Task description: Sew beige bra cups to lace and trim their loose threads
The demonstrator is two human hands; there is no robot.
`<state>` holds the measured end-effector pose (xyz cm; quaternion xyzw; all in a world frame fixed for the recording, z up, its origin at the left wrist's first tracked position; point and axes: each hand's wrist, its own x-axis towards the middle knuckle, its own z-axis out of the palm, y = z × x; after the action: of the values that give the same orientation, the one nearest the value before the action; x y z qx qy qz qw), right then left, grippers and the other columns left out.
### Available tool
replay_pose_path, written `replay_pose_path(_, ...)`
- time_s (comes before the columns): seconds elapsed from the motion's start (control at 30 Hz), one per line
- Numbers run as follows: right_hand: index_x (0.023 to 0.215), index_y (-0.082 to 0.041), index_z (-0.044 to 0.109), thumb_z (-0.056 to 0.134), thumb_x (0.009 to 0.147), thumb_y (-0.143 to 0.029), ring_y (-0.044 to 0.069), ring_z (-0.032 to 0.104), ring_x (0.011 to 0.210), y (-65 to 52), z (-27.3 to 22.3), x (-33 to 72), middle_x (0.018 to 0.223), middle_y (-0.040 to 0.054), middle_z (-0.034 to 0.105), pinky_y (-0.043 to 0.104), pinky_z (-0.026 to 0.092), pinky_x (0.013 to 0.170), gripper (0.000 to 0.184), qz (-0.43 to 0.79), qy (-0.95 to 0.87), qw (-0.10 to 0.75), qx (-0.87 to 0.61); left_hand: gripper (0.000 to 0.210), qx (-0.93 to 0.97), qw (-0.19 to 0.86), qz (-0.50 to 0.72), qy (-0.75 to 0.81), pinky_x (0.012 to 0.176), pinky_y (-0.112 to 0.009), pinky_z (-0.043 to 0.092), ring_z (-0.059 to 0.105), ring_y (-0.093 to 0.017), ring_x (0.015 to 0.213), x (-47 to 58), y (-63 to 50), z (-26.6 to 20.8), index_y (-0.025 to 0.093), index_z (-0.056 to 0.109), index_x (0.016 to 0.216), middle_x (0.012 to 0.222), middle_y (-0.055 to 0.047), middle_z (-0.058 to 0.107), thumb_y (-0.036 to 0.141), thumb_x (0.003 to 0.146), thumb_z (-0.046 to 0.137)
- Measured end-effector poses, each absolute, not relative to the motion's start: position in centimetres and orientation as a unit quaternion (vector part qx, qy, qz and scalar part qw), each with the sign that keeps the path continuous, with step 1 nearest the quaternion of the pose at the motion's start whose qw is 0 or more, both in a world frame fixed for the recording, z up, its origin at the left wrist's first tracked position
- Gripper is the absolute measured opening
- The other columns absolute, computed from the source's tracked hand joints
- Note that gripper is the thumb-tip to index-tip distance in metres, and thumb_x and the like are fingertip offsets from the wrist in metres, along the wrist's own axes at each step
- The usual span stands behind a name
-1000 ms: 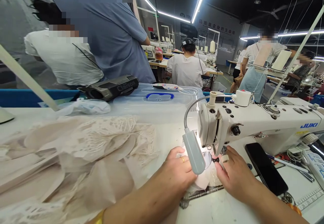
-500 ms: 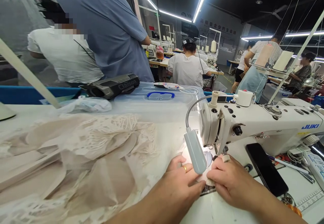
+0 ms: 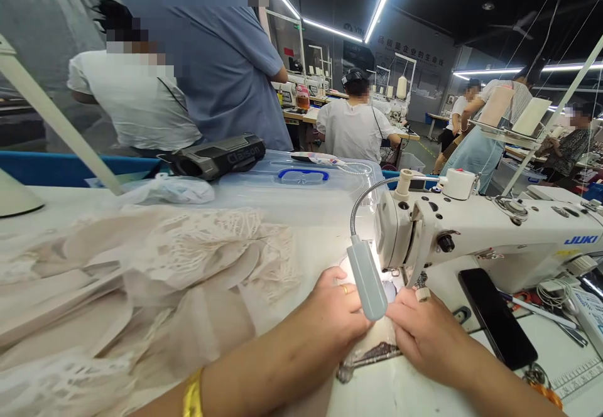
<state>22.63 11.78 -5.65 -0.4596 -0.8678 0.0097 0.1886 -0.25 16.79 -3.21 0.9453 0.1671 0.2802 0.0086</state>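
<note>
Under the head of the white sewing machine [image 3: 471,222] lies a small pale piece of fabric [image 3: 377,336], lit brightly near the needle. My left hand [image 3: 332,310], with a gold ring, has its bent fingers on the fabric's left side. From the right, my right hand [image 3: 424,332] pinches the fabric's edge close to the presser foot, its fingers bunched together. A grey lamp head [image 3: 367,282] on a bendable neck hangs over the work and hides the needle and some of my left fingertips. Both hands touch the fabric.
Beige lace garment pieces [image 3: 188,279] are heaped at left. Behind are a clear plastic box [image 3: 249,181] and a black Claison device [image 3: 219,156]. A phone [image 3: 498,318], cable and ruler [image 3: 577,367] lie at right. Several co-workers sit or stand beyond.
My hands have shifted slightly away from me, baring more of the fabric's near end and the metal plate's edge. More of my left forearm and its gold bracelet now show. The view has tilted slightly.
</note>
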Motion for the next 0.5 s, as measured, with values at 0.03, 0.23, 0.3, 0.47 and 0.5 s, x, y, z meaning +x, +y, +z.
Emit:
replay_pose_path(0.03,0.086,-0.023,0.057,0.05,0.089,-0.003,0.02,0.046,0.072,11.9,-5.7,22.6,0.083,0.002,0.057,0.031,0.035,0.065,0.021,0.006,-0.866,0.189,-0.462,0.026,0.947,0.019,0.276,0.163,0.089,-0.045,0.033,0.069,-0.023,0.083,-0.3,17.0,-2.9,0.023,0.065,0.086,0.09,0.001,0.078,0.001,0.093,0.052)
replay_pose_path(0.23,0.088,-0.023,0.056,0.049,0.092,-0.006,0.021,0.051,0.077,12.1,-6.1,22.4,0.088,0.0036,0.06,0.032,0.035,0.067,0.019,0.007,-0.856,0.197,-0.477,0.032,0.945,0.054,0.272,0.176,0.098,-0.04,0.03,0.07,-0.02,0.086,-0.5,18.5,-3.2,0.026,0.068,0.092,0.097,0.005,0.079,-0.001,0.093,0.05)
replay_pose_path(0.3,0.089,-0.023,0.057,0.048,0.093,-0.006,0.021,0.05,0.074,12.2,-6.3,22.4,0.086,0.0032,0.059,0.032,0.036,0.066,0.02,0.013,-0.857,0.19,-0.479,0.031,0.947,0.045,0.256,0.188,0.094,-0.04,0.032,0.068,-0.02,0.082,-0.6,18.8,-3.1,0.024,0.067,0.086,0.09,0.004,0.078,-0.001,0.093,0.049)
replay_pose_path(0.47,0.092,-0.023,0.063,0.052,0.091,-0.005,0.025,0.054,0.083,12.2,-6.2,23.0,0.086,0.0043,0.061,0.034,0.043,0.073,0.021,0.003,-0.854,0.171,-0.492,0.028,0.944,0.009,0.234,0.234,0.082,-0.04,0.038,0.064,-0.023,0.074,-2.0,17.3,-0.8,0.023,0.062,0.078,0.083,-0.001,0.072,0.005,0.097,0.053)
replay_pose_path(0.5,0.095,-0.023,0.064,0.054,0.088,-0.003,0.026,0.056,0.087,12.0,-5.9,23.5,0.09,0.0052,0.064,0.035,0.045,0.076,0.024,-0.004,-0.848,0.164,-0.504,0.021,0.942,0.0,0.237,0.236,0.081,-0.039,0.04,0.065,-0.024,0.075,-2.6,16.6,-0.7,0.023,0.063,0.08,0.086,-0.001,0.074,0.009,0.096,0.059)
